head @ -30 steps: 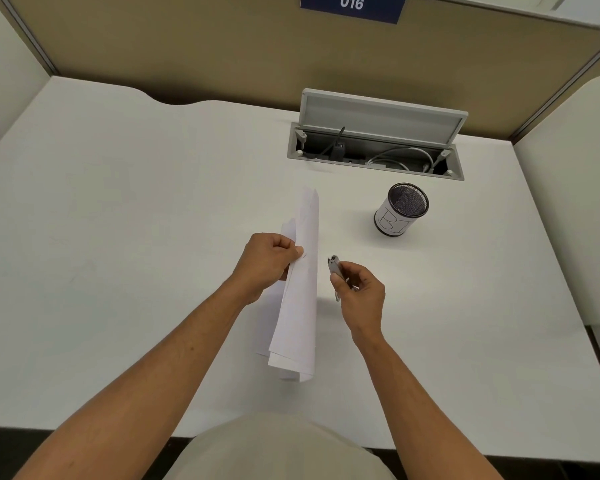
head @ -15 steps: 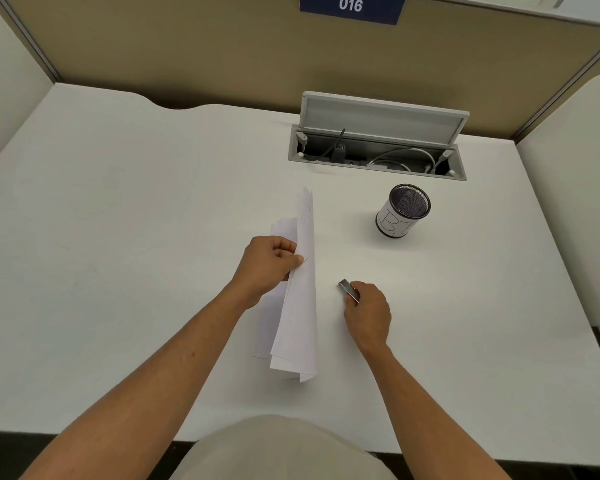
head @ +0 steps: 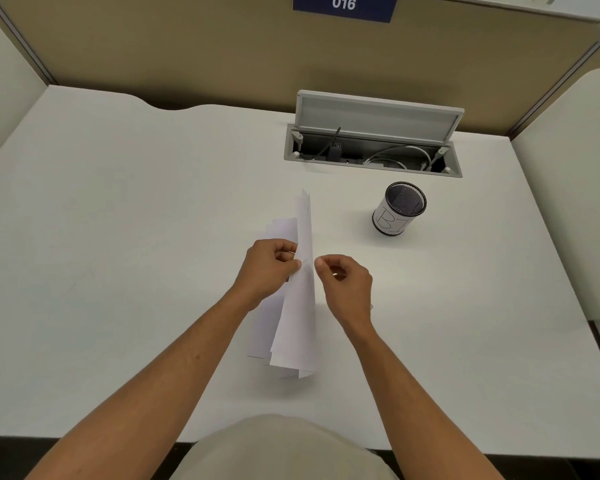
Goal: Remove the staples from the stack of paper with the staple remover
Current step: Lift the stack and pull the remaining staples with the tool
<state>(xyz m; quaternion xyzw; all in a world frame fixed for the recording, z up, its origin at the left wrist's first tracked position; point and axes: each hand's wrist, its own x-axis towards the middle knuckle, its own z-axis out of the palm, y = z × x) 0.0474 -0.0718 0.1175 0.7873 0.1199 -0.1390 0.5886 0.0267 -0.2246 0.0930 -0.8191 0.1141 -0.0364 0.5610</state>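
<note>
The right hand (head: pixel 345 284) is now rising back beside the stack of paper (head: pixel 297 299), fingers curled; whether it is holding the staple remover, I cannot tell. The left hand (head: pixel 269 266) is still pinching the sheets, so probably another staple is next.

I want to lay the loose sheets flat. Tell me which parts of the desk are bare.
Widest bare patch: the desk left of the stack of paper, out to the left partition. Another lies right of the right hand, nearer than the mesh cup. It is crowded at the cable tray and cup.
</note>
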